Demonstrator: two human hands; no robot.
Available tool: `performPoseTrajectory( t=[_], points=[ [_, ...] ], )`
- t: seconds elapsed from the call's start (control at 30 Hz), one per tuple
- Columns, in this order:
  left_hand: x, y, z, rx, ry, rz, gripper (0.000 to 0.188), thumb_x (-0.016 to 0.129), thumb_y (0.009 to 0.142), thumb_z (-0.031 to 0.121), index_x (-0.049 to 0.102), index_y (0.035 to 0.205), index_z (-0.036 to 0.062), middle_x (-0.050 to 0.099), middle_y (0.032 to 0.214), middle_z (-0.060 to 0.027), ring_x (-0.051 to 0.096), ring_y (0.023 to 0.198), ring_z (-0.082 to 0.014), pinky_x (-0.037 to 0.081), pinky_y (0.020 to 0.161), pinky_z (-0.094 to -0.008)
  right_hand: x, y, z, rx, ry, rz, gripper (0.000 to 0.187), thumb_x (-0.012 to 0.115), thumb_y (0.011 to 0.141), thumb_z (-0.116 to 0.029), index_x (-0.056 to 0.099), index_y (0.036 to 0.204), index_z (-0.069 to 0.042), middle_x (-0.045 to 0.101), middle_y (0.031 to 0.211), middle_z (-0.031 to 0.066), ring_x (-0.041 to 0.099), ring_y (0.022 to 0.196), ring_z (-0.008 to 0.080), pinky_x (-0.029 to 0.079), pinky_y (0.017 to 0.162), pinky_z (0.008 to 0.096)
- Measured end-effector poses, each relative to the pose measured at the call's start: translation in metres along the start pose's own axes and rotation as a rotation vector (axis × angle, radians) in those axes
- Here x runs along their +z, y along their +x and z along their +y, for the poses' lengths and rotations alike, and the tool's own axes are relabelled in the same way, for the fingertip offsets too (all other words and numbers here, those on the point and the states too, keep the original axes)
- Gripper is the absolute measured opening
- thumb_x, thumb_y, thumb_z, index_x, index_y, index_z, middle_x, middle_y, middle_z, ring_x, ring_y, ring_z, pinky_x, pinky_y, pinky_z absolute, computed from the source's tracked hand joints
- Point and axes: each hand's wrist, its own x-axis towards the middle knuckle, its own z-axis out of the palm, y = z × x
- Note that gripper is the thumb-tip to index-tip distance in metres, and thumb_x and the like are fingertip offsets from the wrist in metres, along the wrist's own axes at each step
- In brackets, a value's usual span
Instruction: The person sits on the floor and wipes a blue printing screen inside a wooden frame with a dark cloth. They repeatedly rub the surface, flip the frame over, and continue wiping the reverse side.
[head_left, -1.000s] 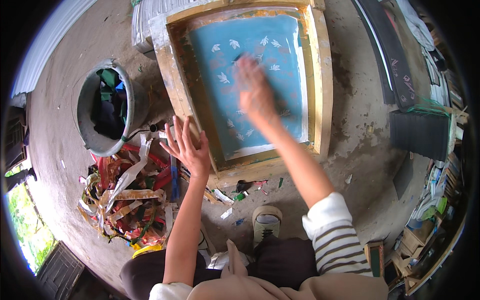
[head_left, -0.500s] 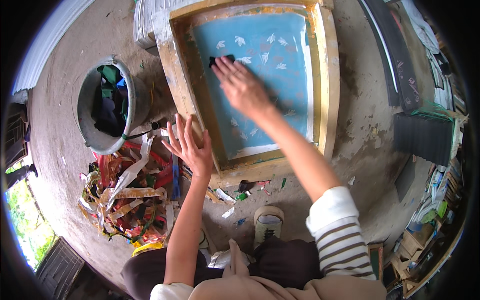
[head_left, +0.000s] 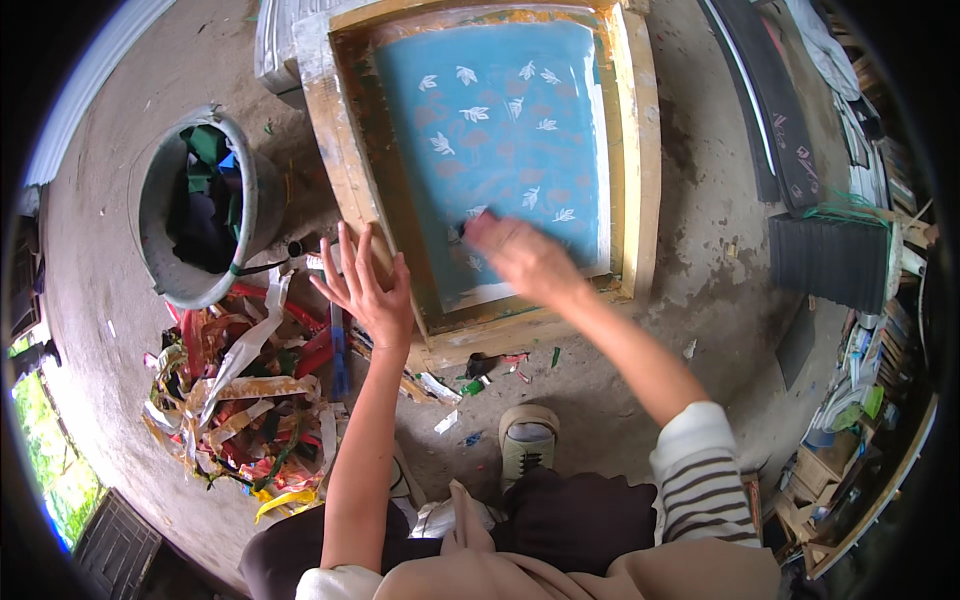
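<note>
A wooden screen-printing frame [head_left: 645, 150] lies on the ground in front of me, its blue mesh [head_left: 450, 90] patterned with small white leaf shapes. My left hand [head_left: 372, 300] rests on the frame's near left side, fingers spread. Over the lower part of the mesh, my right hand [head_left: 530, 258] is smeared by motion. A small dark cloth [head_left: 462, 230] shows at its fingertips, mostly hidden under the fingers and pressed against the mesh.
Left of the frame stands a grey bucket [head_left: 262, 215] with dark cloth scraps inside. Below it lies a heap of torn tape strips [head_left: 235, 390]. A black stack [head_left: 830, 258] stands at the right. My shoe [head_left: 527, 450] is near the frame's lower edge.
My right hand has swept from the upper left of the mesh down toward its lower middle with the dark cloth. The left hand stays on the frame; the whole view has shifted slightly.
</note>
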Motion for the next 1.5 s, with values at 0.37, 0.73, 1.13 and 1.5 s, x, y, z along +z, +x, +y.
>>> performPoseTrajectory(
  t=[0.37, 0.73, 1.13, 1.5],
  points=[
    [0.002, -0.002, -0.002, 0.019, -0.008, 0.01, 0.057, 0.07, 0.08, 0.018, 0.052, 0.134, 0.0184, 0.043, 0.148, -0.0051, 0.029, 0.142, -0.0303, 0.006, 0.116, -0.0549, -0.019, 0.015, 0.047, 0.553, -0.273, 0.258, 0.051, 0.05, 0.097, -0.021, 0.038, 0.145, -0.006, 0.038, 0.15, 0.0124, 0.032, 0.141, 0.0255, 0.024, 0.116, 0.0421],
    [0.009, 0.0, 0.008, 0.026, -0.021, -0.009, 0.054, 0.067, 0.083, 0.022, 0.05, 0.135, 0.019, 0.041, 0.149, -0.0047, 0.028, 0.142, -0.0289, 0.007, 0.116, -0.0545, -0.046, 0.093, 0.125, 0.447, -0.366, 0.459, 0.047, 0.043, 0.101, -0.023, 0.039, 0.144, -0.004, 0.04, 0.148, 0.0154, 0.033, 0.14, 0.0285, 0.026, 0.116, 0.0417],
    [0.006, -0.002, -0.001, 0.026, -0.016, 0.01, 0.055, 0.068, 0.082, 0.02, 0.051, 0.134, 0.0179, 0.042, 0.148, -0.0042, 0.03, 0.141, -0.0299, 0.007, 0.116, -0.055, -0.017, -0.033, -0.007, 0.577, -0.108, 0.213, 0.046, 0.055, 0.095, -0.016, 0.047, 0.139, -0.008, 0.045, 0.144, 0.0158, 0.037, 0.138, 0.0288, 0.032, 0.114, 0.0425],
    [0.006, -0.001, 0.001, 0.021, -0.017, 0.016, 0.054, 0.069, 0.081, 0.021, 0.052, 0.133, 0.0183, 0.043, 0.147, -0.0052, 0.03, 0.141, -0.0298, 0.008, 0.115, -0.0559, -0.116, 0.048, 0.127, 0.384, -0.483, 0.277, 0.03, 0.072, 0.08, -0.015, 0.068, 0.109, -0.015, 0.049, 0.122, 0.0028, 0.043, 0.117, 0.0251, 0.037, 0.097, 0.0443]
  ],
)
